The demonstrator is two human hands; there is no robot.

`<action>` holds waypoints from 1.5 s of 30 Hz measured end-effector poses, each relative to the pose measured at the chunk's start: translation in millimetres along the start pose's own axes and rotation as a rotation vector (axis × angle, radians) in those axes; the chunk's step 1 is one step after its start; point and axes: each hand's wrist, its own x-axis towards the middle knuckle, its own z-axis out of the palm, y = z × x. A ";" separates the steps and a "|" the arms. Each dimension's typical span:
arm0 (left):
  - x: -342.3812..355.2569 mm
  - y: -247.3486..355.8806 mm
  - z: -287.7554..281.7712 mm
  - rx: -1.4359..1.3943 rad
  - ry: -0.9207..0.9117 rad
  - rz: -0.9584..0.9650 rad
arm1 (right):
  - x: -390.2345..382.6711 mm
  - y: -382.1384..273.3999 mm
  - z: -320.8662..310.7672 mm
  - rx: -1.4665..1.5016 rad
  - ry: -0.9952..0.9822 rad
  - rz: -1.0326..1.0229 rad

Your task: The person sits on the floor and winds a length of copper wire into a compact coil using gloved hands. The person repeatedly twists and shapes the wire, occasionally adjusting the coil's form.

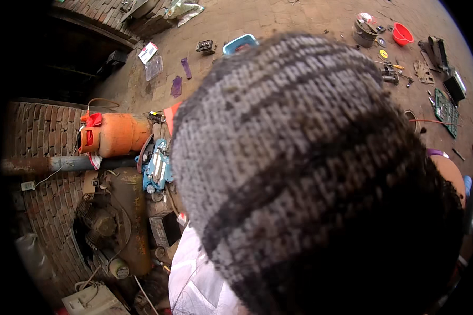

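A grimy grey knit fabric (pixel 299 136) fills the middle of your view, close up; you cannot tell where either hand is, or whether your fingers are apart or together. Below it at left shows a white garment (pixel 197 278). Around it are an orange gas cylinder (pixel 118 135) at left, and a red bucket (pixel 402 34) and green tool case (pixel 445 112) on the floor (pixel 326 16) at upper right.

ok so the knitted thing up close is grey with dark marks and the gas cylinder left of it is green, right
Not quite: the gas cylinder left of the grey knitted thing is orange, not green, as the head view shows.
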 end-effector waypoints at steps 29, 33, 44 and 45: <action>5.3 -59.2 98.8 0.521 -0.188 0.526 | 38.1 -10.4 21.9 0.053 0.091 -0.214; 12.2 -76.0 113.0 0.831 -0.136 0.857 | 33.0 -9.3 32.3 0.171 0.076 -0.189; 29.6 -97.1 141.8 0.285 -0.320 0.429 | -19.3 3.7 30.8 0.383 0.218 0.175; 30.7 -94.6 140.5 0.038 -0.354 0.202 | -25.0 2.6 33.6 0.423 0.250 0.246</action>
